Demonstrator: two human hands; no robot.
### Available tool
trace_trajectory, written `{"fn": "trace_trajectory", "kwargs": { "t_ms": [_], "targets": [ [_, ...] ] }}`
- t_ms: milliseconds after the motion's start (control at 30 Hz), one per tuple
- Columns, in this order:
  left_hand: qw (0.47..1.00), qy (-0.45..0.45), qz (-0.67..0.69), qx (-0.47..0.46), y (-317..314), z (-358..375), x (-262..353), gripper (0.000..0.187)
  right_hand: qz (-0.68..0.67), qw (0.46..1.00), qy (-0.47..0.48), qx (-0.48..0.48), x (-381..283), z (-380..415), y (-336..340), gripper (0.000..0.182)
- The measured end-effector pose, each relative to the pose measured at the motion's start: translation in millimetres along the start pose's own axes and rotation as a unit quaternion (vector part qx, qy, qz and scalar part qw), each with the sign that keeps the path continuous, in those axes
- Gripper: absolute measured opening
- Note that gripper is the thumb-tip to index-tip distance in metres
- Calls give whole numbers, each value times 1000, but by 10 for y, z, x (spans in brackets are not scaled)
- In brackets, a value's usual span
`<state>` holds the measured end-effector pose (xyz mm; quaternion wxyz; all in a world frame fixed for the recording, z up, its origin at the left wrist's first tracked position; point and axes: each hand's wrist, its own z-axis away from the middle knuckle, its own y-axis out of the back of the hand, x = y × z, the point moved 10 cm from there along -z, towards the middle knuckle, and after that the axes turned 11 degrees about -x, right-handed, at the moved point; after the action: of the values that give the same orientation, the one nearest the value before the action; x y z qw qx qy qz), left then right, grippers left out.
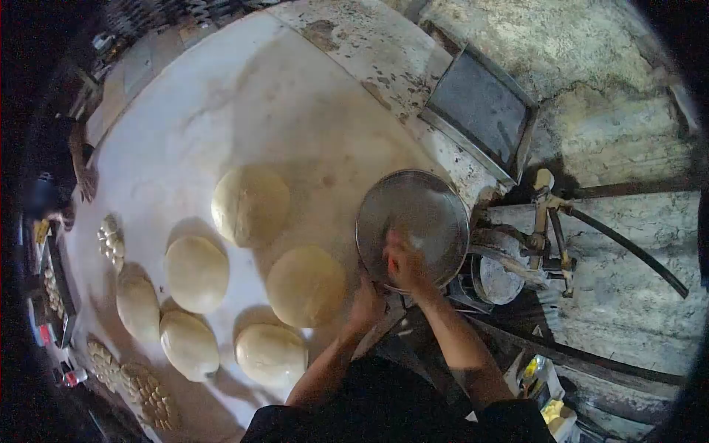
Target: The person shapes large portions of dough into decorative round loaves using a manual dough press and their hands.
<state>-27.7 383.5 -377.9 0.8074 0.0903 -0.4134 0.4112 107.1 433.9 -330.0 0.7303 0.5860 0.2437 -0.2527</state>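
Note:
A round metal bowl (436, 207) stands at the right side of the pale work table. My left hand (367, 306) is at its near left rim, closed on the edge. Inside the bowl is my right hand (406, 267), fingers curled and slightly blurred. A small reddish patch shows at those fingers; what it is I cannot make out. Left of the bowl lie several large smooth dough balls, the nearest being one dough ball (306, 286) beside my left hand and another dough ball (272, 354) below it.
Clusters of small dough pieces (146, 395) lie at the table's near left. A rectangular metal tray (480, 103) leans by the wall. Pipes with a tap (543, 221) and a bucket (498, 279) are to the right. Another person's hand (86, 181) is at the far left edge.

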Motion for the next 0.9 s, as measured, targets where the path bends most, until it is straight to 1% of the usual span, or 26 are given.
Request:
{"fn": "trace_trajectory", "kwargs": {
  "t_ms": [33, 67, 100, 133, 167, 200, 233, 267, 300, 333, 367, 433, 467, 500, 533, 567, 600, 633, 700, 733, 800, 833, 867, 900],
  "targets": [
    [999, -45, -30, 5, -52, -260, -332, 73, 82, 992, 94, 2, -380, 172, 20, 23],
    [996, -68, -53, 17, -92, -306, -402, 72, 13, 999, -13, -32, -334, 181, 174, 24],
    [992, -90, -77, 30, -132, -345, -465, 72, -80, 992, -60, -71, -101, 291, 236, 26],
    [990, -90, -102, 48, -126, -261, -402, 71, -277, 950, -88, -114, 455, 381, 217, 27],
    [985, -93, -128, 70, -116, -211, -338, 71, -418, 895, -102, -120, 963, 420, 281, 30],
    [987, -61, -128, 71, -139, -316, -450, 71, -432, 893, -91, -87, 1358, 329, 516, 32],
    [989, -30, -128, 72, -184, -475, -615, 71, -135, 989, -57, -13, 1090, 105, 975, 19],
    [989, -18, -128, 77, -193, -499, -650, 70, 182, 974, -92, 96, 760, -65, 1433, 8],
    [988, -5, -128, 82, -199, -520, -676, 68, 178, 971, -121, 101, 784, -334, 1466, 12],
    [988, -14, -128, 90, -175, -475, -608, 66, 173, 967, -150, 109, 803, -565, 1424, 15],
    [990, -14, -115, 86, -152, -413, -504, 64, 87, 975, -161, 125, 856, -745, 1228, 11],
    [995, -7, -72, 65, -108, -222, -207, 61, 59, 987, -52, 143, 493, -984, 683, 11],
    [998, -31, -26, 41, -135, -186, -143, 60, 117, 980, 64, 149, 77, -943, 428, 15],
    [998, -52, 21, 15, -162, -147, -78, 60, 40, 993, 80, 76, -119, -884, 166, 10],
    [991, -103, 83, -23, -202, -232, -122, 61, -37, 995, 95, 3, -215, -786, -43, 7],
    [981, -120, 145, -39, -212, -333, -219, 63, -82, 995, 61, 11, -127, -656, 71, 7],
    [968, -136, 206, -56, -223, -438, -320, 66, -128, 991, 26, 20, 122, -485, 198, 7],
    [956, -117, 266, -51, -207, -594, -467, 70, -176, 984, -10, 30, 426, -298, 326, 7],
    [963, -210, 161, 48, 54, -987, -690, 74, -117, 979, -82, 143, 1182, 32, 940, 9],
    [940, -312, -12, 138, 268, -1132, -766, 74, -115, 976, -53, 180, 1174, 192, 1174, 11],
    [958, -208, 81, 180, 279, -762, -586, 67, -113, 958, -16, 264, 1202, 807, 1608, 20],
    [959, -178, 100, 197, 209, -565, -525, 64, -52, 966, -32, 250, 1283, 1072, 1686, 25],
    [958, -160, 109, 211, 124, -407, -494, 61, -271, 936, -33, 221, 1373, 1452, 1664, 24],
    [957, -152, 106, 224, 24, -266, -495, 59, -475, 860, -24, 185, 1315, 1908, 1569, 24]
  ]
}}
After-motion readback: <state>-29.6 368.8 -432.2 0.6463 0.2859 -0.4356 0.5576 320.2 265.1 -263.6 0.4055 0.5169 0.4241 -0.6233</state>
